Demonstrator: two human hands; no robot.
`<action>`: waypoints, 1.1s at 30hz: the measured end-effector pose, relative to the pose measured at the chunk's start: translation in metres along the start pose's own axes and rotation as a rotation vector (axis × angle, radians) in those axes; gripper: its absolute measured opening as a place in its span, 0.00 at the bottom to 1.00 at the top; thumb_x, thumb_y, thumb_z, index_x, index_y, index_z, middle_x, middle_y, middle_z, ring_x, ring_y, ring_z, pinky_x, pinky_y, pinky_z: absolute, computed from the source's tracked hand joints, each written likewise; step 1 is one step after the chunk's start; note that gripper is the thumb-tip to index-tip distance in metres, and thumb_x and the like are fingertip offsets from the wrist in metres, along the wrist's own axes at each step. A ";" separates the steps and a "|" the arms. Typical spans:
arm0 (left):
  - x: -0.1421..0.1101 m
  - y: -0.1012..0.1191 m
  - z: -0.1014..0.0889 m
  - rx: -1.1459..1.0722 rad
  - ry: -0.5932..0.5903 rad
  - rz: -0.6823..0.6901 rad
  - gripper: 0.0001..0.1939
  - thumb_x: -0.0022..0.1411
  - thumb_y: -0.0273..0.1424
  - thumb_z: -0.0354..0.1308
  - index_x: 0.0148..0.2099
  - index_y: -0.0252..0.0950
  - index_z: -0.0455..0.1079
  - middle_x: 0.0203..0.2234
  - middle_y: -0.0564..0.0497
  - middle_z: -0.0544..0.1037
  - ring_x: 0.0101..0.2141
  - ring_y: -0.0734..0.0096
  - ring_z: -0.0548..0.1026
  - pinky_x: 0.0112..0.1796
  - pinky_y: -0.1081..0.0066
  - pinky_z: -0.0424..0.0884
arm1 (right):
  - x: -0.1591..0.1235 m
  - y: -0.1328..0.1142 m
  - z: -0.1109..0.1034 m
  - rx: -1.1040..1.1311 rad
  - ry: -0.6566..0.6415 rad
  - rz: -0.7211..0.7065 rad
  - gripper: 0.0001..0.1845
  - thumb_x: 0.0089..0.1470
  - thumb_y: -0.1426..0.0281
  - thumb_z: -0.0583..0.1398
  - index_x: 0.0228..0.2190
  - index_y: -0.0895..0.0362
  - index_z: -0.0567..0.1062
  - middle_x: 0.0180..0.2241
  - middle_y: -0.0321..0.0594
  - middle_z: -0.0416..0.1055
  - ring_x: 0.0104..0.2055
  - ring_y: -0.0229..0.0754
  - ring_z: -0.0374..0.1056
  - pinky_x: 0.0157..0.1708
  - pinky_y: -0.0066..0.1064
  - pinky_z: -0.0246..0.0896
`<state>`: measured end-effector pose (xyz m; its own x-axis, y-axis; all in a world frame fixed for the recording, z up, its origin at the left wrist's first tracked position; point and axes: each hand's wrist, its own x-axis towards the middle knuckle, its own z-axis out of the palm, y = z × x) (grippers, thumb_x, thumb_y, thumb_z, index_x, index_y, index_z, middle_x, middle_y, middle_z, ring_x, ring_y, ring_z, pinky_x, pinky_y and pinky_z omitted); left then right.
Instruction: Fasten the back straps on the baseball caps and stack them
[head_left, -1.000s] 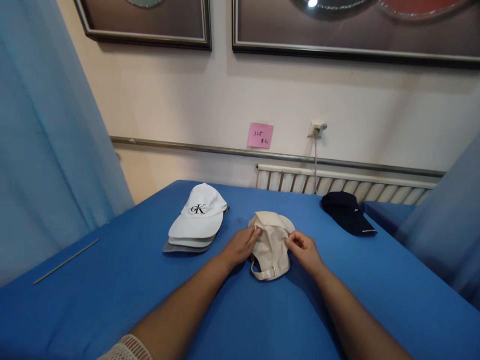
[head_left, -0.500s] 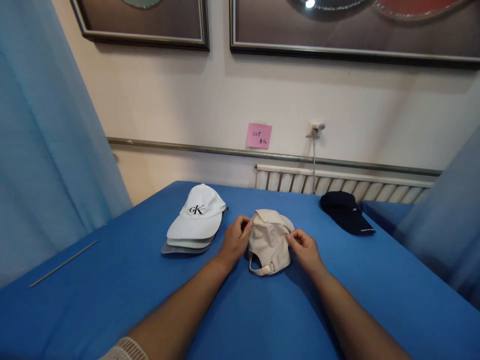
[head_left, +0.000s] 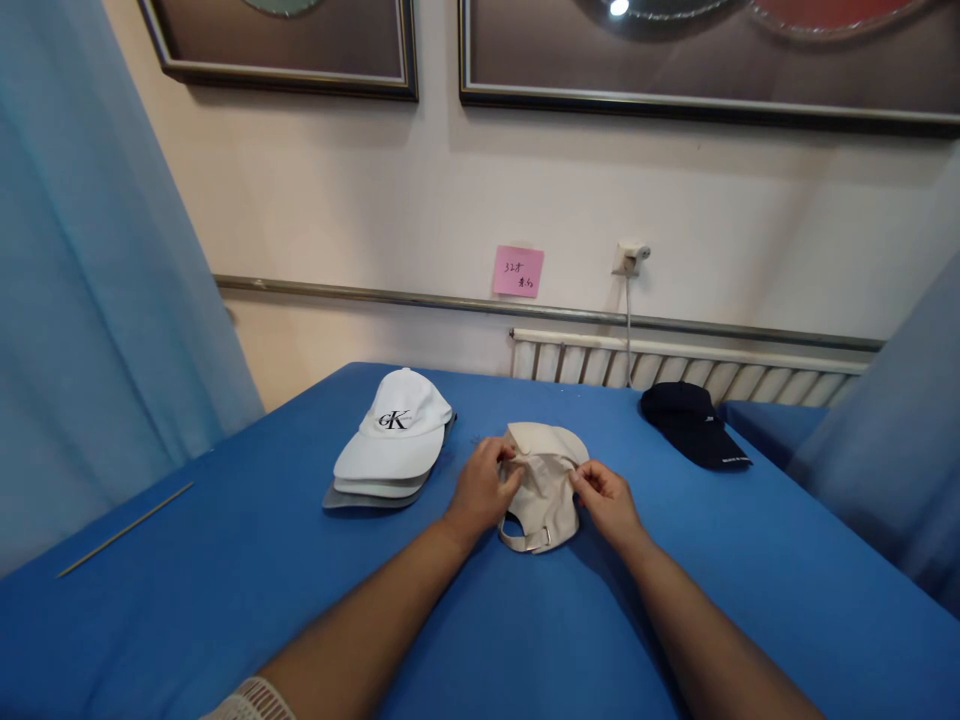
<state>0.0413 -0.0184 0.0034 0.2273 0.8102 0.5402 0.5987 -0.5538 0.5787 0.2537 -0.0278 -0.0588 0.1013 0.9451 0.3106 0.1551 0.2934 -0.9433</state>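
A beige cap (head_left: 546,490) lies crumpled on the blue table (head_left: 480,620), its back strap toward me. My left hand (head_left: 480,488) pinches the cap's left side, fingers closed on the cloth. My right hand (head_left: 606,500) pinches its right side the same way. Left of the beige cap sits a stack of caps (head_left: 390,445), with a white cap bearing a black logo on top.
A dark navy cap (head_left: 694,425) lies at the table's far right. A thin rod (head_left: 126,528) rests near the left edge. Blue curtains hang on both sides. A radiator (head_left: 675,365) and a pink note (head_left: 518,271) are on the wall behind.
My left hand has pushed the cap's left side inward and the cap is more folded than before. My right hand has barely moved.
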 end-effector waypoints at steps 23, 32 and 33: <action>-0.001 0.018 -0.010 -0.226 0.013 0.053 0.06 0.59 0.29 0.56 0.29 0.36 0.69 0.33 0.50 0.75 0.37 0.68 0.73 0.43 0.67 0.68 | -0.022 -0.045 0.016 -0.599 -0.002 -0.358 0.09 0.56 0.63 0.58 0.36 0.55 0.73 0.30 0.38 0.71 0.29 0.41 0.67 0.32 0.31 0.61; -0.004 0.014 -0.001 -0.262 0.003 -0.014 0.08 0.63 0.32 0.52 0.36 0.35 0.70 0.33 0.50 0.75 0.35 0.70 0.72 0.39 0.70 0.69 | -0.020 -0.038 0.017 -0.499 0.090 -0.232 0.05 0.54 0.67 0.56 0.28 0.54 0.68 0.22 0.33 0.66 0.24 0.39 0.63 0.27 0.29 0.56; -0.003 0.011 -0.001 -0.240 0.009 -0.049 0.08 0.63 0.32 0.52 0.36 0.35 0.70 0.33 0.50 0.75 0.34 0.70 0.72 0.37 0.70 0.69 | -0.019 -0.036 0.015 -0.427 0.116 -0.197 0.05 0.54 0.67 0.56 0.28 0.54 0.68 0.21 0.32 0.65 0.23 0.38 0.62 0.25 0.28 0.56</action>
<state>0.0467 -0.0271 0.0090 0.1951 0.8363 0.5124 0.4094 -0.5442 0.7323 0.2315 -0.0546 -0.0328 0.1347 0.8483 0.5122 0.5693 0.3568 -0.7407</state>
